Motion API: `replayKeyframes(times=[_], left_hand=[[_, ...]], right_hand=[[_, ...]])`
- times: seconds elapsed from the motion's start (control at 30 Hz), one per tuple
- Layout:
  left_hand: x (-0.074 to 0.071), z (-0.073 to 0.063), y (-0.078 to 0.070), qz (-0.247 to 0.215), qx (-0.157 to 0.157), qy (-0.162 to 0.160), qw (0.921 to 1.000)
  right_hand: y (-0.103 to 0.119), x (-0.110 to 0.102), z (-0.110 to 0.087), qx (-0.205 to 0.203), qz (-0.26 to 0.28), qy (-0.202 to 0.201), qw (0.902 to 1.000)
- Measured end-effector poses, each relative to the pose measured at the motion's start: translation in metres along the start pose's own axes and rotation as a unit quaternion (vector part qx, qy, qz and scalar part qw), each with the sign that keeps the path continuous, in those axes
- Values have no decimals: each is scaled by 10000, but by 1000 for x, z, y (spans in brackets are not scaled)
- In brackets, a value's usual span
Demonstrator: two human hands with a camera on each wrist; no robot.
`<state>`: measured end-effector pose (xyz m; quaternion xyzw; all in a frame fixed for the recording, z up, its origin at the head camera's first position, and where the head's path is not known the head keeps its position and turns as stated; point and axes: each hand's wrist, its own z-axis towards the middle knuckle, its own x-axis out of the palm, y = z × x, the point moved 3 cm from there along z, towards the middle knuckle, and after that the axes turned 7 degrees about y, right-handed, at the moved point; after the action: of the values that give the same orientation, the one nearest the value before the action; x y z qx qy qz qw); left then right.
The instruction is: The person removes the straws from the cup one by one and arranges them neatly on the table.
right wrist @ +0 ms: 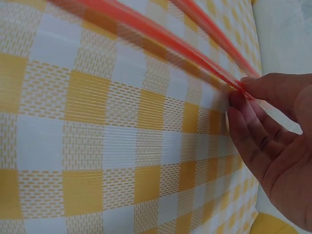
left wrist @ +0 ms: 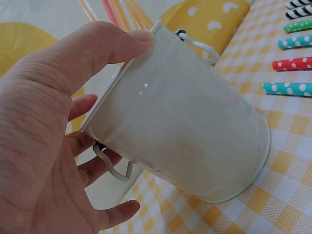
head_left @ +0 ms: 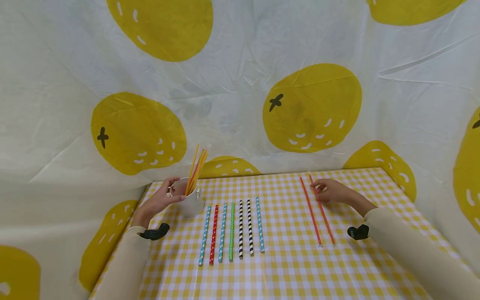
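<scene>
At the table's back left, my left hand grips the rim of a small white metal bucket, thumb over the near side and fingers behind. Yellow-orange straws and a reddish one lean out of the bucket's top. Toward the right, my right hand pinches a red plastic straw near its far end, between thumb and fingertips. That straw lies nearly parallel to another red straw just to its left. In the right wrist view the pinched straw runs close over the cloth.
Between the hands, several patterned paper straws lie side by side: dotted blue, red with stars, dotted green and black-striped among them. A yellow checked cloth covers the table. A fruit-print sheet hangs behind.
</scene>
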<state>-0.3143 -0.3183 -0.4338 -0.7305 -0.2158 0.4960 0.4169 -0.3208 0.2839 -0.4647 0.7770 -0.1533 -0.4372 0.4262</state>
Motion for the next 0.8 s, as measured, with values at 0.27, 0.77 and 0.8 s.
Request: replayKeyframes(times=[0.27,0.77,0.8], left_hand=[[-1,1,2,20,-20,-24,10000],[-1,3,3,44,-2,-13,10000],[-1,3,3,15,-26,-28,10000]], right_hand=[[-1,2,3,61,-695,-169,9974],[3,3,6,127,-733,-317,9967],[3,3,6,123,-709,-310,9969]])
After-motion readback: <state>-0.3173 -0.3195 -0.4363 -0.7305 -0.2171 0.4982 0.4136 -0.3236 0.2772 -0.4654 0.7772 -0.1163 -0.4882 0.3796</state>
